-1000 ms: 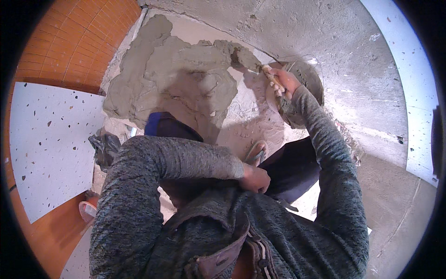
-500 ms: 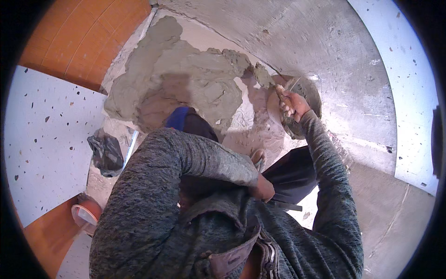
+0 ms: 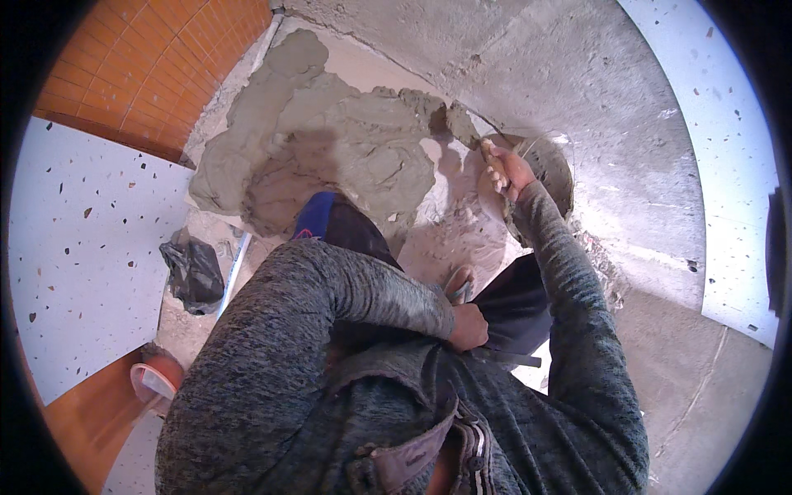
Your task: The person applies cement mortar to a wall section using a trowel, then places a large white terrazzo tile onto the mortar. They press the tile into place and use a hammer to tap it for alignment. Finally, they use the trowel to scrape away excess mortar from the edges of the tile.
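My right hand (image 3: 516, 174) is closed round the wooden handle of a trowel (image 3: 463, 124); its blade is coated with grey mortar. The blade lies at the right end of a thick, uneven bed of wet mortar (image 3: 363, 124) on the floor. Just below and right of this hand stands a round bucket (image 3: 554, 169), mortar-smeared inside and partly hidden by my forearm. My left hand (image 3: 469, 327) rests over my dark trouser leg, fingers curled under and mostly hidden. A flat dark strip (image 3: 518, 358) sticks out beside it; whether I grip it is unclear.
White speckled slabs (image 3: 91, 239) stand at the left. Between them and my arm lie a black plastic bag (image 3: 196, 272) and a pale blue-edged strip (image 3: 234, 274). An orange-red bucket (image 3: 157, 377) is at lower left. Orange tiles (image 3: 157, 70) and a rough concrete wall (image 3: 544, 66) border the mortar.
My right hand has shifted slightly left and up with the trowel, uncovering more of the bucket. My left hand stays over my leg, almost unmoved.
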The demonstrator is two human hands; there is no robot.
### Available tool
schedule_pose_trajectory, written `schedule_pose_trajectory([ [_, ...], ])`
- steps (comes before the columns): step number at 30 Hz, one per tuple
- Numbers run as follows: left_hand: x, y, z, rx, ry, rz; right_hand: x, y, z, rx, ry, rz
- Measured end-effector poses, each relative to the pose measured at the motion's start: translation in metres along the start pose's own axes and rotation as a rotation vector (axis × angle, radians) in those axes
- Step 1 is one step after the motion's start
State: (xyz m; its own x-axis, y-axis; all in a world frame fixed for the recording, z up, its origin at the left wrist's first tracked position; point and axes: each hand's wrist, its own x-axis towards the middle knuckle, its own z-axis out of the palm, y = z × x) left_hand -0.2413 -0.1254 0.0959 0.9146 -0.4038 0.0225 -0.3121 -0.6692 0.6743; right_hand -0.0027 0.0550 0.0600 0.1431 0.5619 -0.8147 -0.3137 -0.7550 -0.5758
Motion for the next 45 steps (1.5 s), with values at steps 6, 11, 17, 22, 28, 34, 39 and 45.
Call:
schedule_pose_trajectory([
  [6,0.001,-0.003,0.015,-0.014,0.0,0.033,0.024,0.007,0.006,0.18,-0.124,0.032],
  [11,0.001,-0.004,0.003,-0.12,-0.142,0.013,0.055,0.048,-0.009,0.323,-0.221,0.071],
  [17,0.004,-0.009,-0.008,-0.245,-0.425,0.083,0.04,0.079,0.01,0.311,-0.176,0.065],
  [22,0.017,-0.012,-0.013,-0.223,-0.591,0.092,0.024,0.083,0.001,-0.072,0.071,-0.083],
  [28,-0.006,0.0,0.008,-0.159,-0.057,-0.122,0.027,0.076,0.004,-1.112,0.498,-0.549],
  [34,-0.011,0.005,0.015,-0.064,0.076,-0.192,0.059,0.052,0.017,-1.385,0.543,-0.444],
  [39,-0.015,0.008,0.008,-0.111,-0.025,-0.211,0.077,0.052,0.029,-1.289,0.546,-0.404],
  [45,-0.004,-0.004,0.034,-0.278,-0.079,-0.166,0.095,0.054,0.034,-1.202,0.618,-0.407],
])
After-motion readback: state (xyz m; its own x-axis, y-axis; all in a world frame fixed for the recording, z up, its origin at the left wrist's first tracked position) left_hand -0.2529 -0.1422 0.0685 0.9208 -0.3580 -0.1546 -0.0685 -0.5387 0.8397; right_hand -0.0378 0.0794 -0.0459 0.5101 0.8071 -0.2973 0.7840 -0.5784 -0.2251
